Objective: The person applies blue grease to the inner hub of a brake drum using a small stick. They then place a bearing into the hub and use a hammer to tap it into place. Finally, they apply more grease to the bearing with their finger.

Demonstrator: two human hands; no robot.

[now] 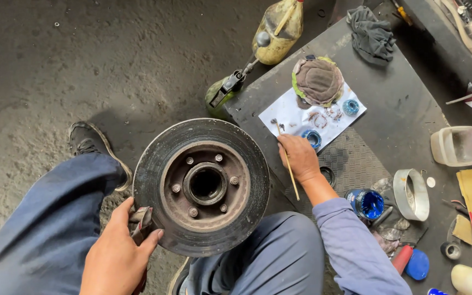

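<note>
While left hand [117,252] fingers grip brake disc [201,187], right hand [300,158] fingers pinch thin stick [289,164]

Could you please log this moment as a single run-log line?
left hand: steadies brake disc, rag in hand | right hand: holds thin stick by white paper sheet | open blue grease jar nearby

Counted: 1 brake disc [201,187] w/ 5 studs, 2 blue-greased bearings [312,137] [350,107] on paper, upper right, 1 thin stick [289,166], 1 open blue grease jar [368,204], 2 hands [117,254] [300,157].
</note>
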